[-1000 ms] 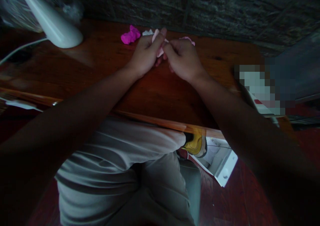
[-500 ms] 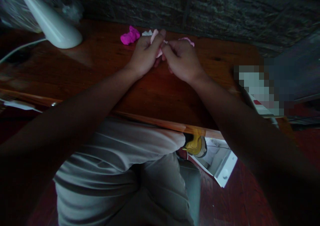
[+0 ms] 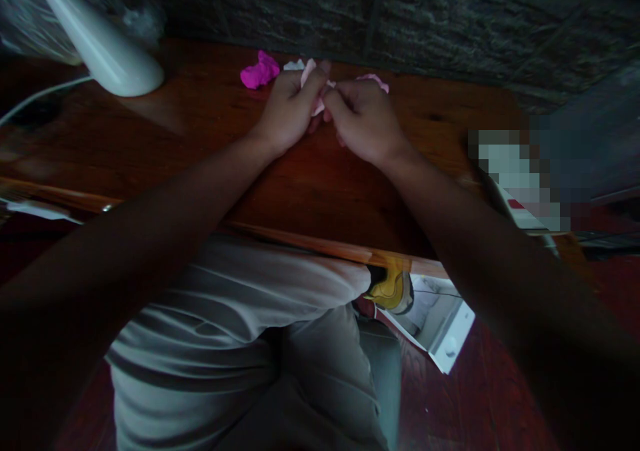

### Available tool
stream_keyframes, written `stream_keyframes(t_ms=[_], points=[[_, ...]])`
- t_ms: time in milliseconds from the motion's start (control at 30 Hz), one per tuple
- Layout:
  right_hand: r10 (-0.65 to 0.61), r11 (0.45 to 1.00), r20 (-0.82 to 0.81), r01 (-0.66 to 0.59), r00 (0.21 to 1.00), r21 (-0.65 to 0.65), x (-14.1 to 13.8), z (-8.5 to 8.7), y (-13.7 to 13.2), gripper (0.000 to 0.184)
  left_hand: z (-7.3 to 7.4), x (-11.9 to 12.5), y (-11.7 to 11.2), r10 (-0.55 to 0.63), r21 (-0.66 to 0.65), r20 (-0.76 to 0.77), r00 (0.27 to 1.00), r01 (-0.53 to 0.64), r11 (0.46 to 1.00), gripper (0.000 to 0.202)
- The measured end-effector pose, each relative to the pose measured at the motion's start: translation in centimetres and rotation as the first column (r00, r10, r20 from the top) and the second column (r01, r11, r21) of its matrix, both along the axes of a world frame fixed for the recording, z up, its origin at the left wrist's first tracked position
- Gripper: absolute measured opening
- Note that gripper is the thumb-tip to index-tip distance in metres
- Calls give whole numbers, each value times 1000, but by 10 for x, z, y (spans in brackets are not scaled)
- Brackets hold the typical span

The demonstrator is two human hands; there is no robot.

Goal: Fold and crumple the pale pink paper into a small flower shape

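My left hand [image 3: 290, 108] and my right hand [image 3: 364, 116] meet at the far side of the wooden table [image 3: 210, 144]. Both are closed on a small pale pink piece [image 3: 317, 104] pinched between their fingertips; most of it is hidden by the fingers. A second bit of pale pink [image 3: 376, 79] shows just behind my right hand. A bright magenta lump [image 3: 259, 72] lies on the table to the left of my left hand, and a small white scrap [image 3: 294, 65] lies beside it.
A white lamp base [image 3: 107, 48] with a white cord [image 3: 40, 94] stands at the back left. A dark rough wall [image 3: 400, 11] runs behind the table. A blurred-out item [image 3: 520, 178] sits at the right edge. Below the table edge lies a yellow shoe [image 3: 393, 290].
The hands have stayed in place; only the fingertips have shifted slightly on the pale pink piece.
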State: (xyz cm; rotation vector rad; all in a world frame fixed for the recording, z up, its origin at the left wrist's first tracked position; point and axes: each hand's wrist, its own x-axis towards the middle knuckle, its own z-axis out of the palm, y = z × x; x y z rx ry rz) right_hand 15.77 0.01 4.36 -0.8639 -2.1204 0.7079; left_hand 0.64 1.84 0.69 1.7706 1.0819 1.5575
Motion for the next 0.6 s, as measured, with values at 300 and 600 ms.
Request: stream_keyframes(t_ms=[300, 600], points=[[-31, 999, 28, 31, 999, 20, 0, 3, -1, 35, 1, 1, 1, -6, -24, 47, 999, 7, 1000, 68], [-34, 999, 64, 33, 997, 23, 0, 4, 0, 41, -1, 1, 3, -12, 0, 40, 999, 12, 1000, 70]])
